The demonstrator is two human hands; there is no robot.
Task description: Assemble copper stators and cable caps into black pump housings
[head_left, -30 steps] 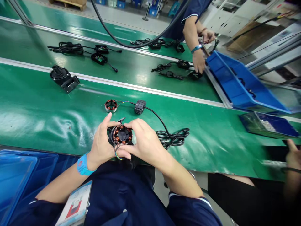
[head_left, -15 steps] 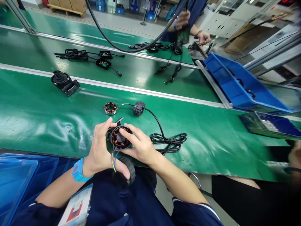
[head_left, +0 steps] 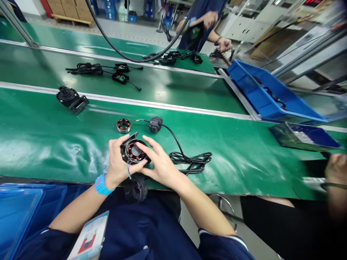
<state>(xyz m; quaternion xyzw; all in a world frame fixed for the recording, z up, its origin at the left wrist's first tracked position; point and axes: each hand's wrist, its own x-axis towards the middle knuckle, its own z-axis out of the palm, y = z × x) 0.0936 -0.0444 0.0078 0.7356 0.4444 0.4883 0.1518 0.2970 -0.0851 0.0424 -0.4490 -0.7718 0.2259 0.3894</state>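
Left hand [head_left: 117,162] is gripping the side of a black housing [head_left: 123,151], while the right hand [head_left: 162,166] is curving round the other side, one finger reaching over the copper-wound coil [head_left: 132,153] within; whether it is gripping, I cannot tell. Just beyond the hands, another coil [head_left: 123,130] is lying wired to a ribbed cap [head_left: 155,124], whose looped cable [head_left: 193,159] is resting beside the right hand.

Surface [head_left: 238,159]: glossy green sheeting, rippled in places. Held housing [head_left: 132,138]: black, plastic-looking, matt; coil windings [head_left: 133,157] inside: coppery metal. Rail [head_left: 173,107] beyond: smooth silvery metal. Right, bin [head_left: 249,88]: smooth, semi-gloss blue plastic. Far left, pallet [head_left: 73,21]: bare wood. Near, shirt [head_left: 151,231]: matt navy cloth.
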